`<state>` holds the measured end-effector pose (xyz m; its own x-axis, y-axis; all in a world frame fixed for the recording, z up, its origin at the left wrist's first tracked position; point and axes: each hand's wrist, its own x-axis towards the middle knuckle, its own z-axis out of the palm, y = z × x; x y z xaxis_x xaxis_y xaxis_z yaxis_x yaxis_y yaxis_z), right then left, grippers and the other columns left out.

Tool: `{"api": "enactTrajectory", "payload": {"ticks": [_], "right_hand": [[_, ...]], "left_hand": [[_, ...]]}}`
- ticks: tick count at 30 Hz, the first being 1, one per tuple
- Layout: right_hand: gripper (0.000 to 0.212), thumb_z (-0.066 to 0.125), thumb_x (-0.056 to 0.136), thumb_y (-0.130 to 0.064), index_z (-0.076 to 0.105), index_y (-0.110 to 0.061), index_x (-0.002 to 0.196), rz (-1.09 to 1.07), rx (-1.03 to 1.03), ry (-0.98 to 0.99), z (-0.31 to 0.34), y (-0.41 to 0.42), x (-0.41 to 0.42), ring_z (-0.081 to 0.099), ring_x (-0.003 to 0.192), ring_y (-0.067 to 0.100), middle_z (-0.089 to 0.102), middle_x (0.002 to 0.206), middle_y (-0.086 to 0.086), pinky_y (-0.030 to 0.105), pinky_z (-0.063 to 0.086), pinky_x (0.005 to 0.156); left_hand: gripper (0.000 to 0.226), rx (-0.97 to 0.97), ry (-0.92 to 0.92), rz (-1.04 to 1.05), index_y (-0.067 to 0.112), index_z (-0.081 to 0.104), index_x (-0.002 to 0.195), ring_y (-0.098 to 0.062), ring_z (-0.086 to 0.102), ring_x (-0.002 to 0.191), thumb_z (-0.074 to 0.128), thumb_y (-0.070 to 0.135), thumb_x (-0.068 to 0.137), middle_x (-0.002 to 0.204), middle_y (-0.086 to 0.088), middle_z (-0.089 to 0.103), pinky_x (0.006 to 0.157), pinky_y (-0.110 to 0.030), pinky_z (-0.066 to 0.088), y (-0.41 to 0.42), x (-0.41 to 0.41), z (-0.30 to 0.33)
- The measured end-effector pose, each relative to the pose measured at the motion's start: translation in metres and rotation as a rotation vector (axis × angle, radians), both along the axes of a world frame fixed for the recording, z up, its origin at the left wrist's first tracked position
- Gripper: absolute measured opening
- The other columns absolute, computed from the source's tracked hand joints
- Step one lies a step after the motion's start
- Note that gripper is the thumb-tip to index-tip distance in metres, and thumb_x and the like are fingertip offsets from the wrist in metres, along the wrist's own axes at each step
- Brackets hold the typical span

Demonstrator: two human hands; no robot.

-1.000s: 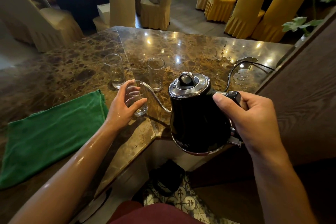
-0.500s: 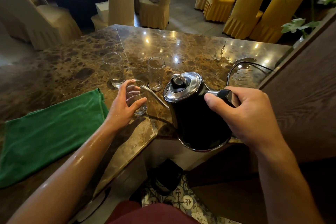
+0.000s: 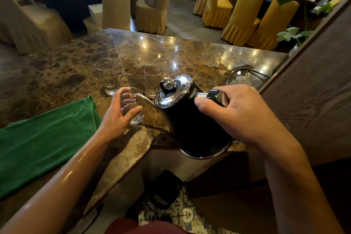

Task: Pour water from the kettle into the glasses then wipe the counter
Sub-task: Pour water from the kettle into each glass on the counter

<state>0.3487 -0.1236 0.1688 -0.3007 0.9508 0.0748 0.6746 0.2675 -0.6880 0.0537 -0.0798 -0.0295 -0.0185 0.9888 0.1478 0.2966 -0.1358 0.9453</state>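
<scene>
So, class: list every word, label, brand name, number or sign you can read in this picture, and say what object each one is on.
None can be read.
Kettle: no brand or marking shows on its body or lid.
Three glasses, the nearest in the left hand: plain, no print.
Green cloth: no label visible.
White boxes by the far chairs: any print is too small and blurred to tell.

Black kettle (image 3: 191, 129) tilted, spout in nearest of three glasses (image 3: 131, 106); green cloth (image 3: 43, 138) flat.
</scene>
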Motion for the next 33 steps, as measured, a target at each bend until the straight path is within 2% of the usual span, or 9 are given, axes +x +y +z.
{"api": "enactTrajectory", "payload": {"ticks": [3, 5, 8, 11, 18, 22, 26, 30, 33], "right_hand": [[0.047, 0.066, 0.090, -0.053, 0.063, -0.014, 0.064, 0.026, -0.024, -0.036, 0.006, 0.002, -0.002, 0.058, 0.048, 0.003, 0.055, 0.050, -0.011, 0.022, 0.042, 0.045], [0.051, 0.066, 0.091, -0.055, 0.057, -0.017, 0.058, 0.038, -0.029, -0.052, 0.012, 0.004, -0.004, 0.054, 0.043, 0.002, 0.050, 0.045, -0.013, 0.019, 0.038, 0.043], [0.056, 0.068, 0.090, -0.059, 0.048, -0.022, 0.053, 0.044, -0.029, -0.083, 0.020, 0.006, -0.007, 0.052, 0.039, 0.001, 0.047, 0.041, -0.015, 0.016, 0.034, 0.040], [0.057, 0.067, 0.088, -0.063, 0.048, -0.022, 0.053, 0.049, -0.029, -0.112, 0.025, 0.010, -0.010, 0.052, 0.039, 0.002, 0.047, 0.041, -0.014, 0.016, 0.034, 0.039], [0.054, 0.066, 0.087, -0.064, 0.053, -0.023, 0.055, 0.091, -0.061, -0.127, 0.034, 0.013, -0.013, 0.058, 0.041, 0.003, 0.054, 0.044, -0.013, 0.013, 0.036, 0.039], [0.054, 0.067, 0.087, -0.063, 0.051, -0.022, 0.054, 0.089, -0.074, -0.125, 0.034, 0.014, -0.013, 0.057, 0.039, 0.003, 0.052, 0.042, -0.013, 0.013, 0.033, 0.037], [0.056, 0.066, 0.086, -0.065, 0.050, -0.021, 0.054, 0.078, -0.070, -0.145, 0.031, 0.014, -0.011, 0.054, 0.038, 0.004, 0.050, 0.042, -0.011, 0.015, 0.033, 0.038], [0.061, 0.064, 0.080, -0.071, 0.043, -0.021, 0.051, 0.035, -0.072, -0.131, 0.025, 0.014, -0.005, 0.042, 0.041, 0.006, 0.041, 0.043, -0.008, 0.031, 0.034, 0.046], [0.062, 0.064, 0.080, -0.069, 0.043, -0.021, 0.047, 0.001, -0.098, -0.088, 0.020, 0.015, 0.000, 0.041, 0.042, 0.008, 0.040, 0.042, -0.008, 0.033, 0.034, 0.050]], "left_hand": [[0.066, 0.000, 0.002, 0.006, 0.032, 0.036, 0.142, -0.019, 0.059, 0.125, 0.070, 0.034, 0.085, 0.133, -0.005, 0.053, 0.106, -0.033, 0.050, 0.000, 0.002, 0.001], [0.067, -0.002, 0.005, 0.011, 0.028, 0.035, 0.143, -0.017, 0.059, 0.125, 0.069, 0.033, 0.085, 0.131, -0.003, 0.053, 0.105, -0.031, 0.051, 0.000, 0.003, 0.001], [0.070, -0.010, 0.010, 0.009, 0.021, 0.035, 0.146, -0.018, 0.058, 0.126, 0.069, 0.032, 0.086, 0.132, -0.005, 0.053, 0.107, -0.035, 0.050, 0.000, 0.002, 0.000], [0.073, -0.019, 0.010, 0.009, 0.016, 0.034, 0.148, -0.017, 0.058, 0.125, 0.069, 0.033, 0.086, 0.133, -0.008, 0.053, 0.108, -0.037, 0.050, 0.001, 0.001, -0.001], [0.067, -0.009, 0.014, 0.012, 0.025, 0.033, 0.145, -0.017, 0.059, 0.126, 0.068, 0.033, 0.088, 0.133, -0.006, 0.053, 0.107, -0.035, 0.050, 0.001, 0.001, -0.001], [0.066, -0.001, 0.016, 0.013, 0.025, 0.034, 0.145, -0.014, 0.058, 0.124, 0.068, 0.032, 0.089, 0.131, -0.006, 0.053, 0.105, -0.028, 0.051, 0.000, 0.002, -0.001], [0.066, 0.007, 0.019, 0.012, 0.023, 0.034, 0.145, -0.011, 0.058, 0.123, 0.068, 0.031, 0.089, 0.130, -0.006, 0.052, 0.106, -0.029, 0.051, 0.000, 0.002, 0.000], [0.070, -0.011, 0.025, 0.012, 0.019, 0.032, 0.149, -0.012, 0.058, 0.124, 0.069, 0.032, 0.090, 0.133, -0.008, 0.052, 0.107, -0.034, 0.051, 0.001, 0.000, -0.002], [0.070, -0.012, 0.032, 0.005, 0.015, 0.032, 0.150, -0.011, 0.058, 0.123, 0.069, 0.026, 0.092, 0.132, -0.008, 0.051, 0.108, -0.036, 0.051, 0.002, 0.000, -0.001]]}}
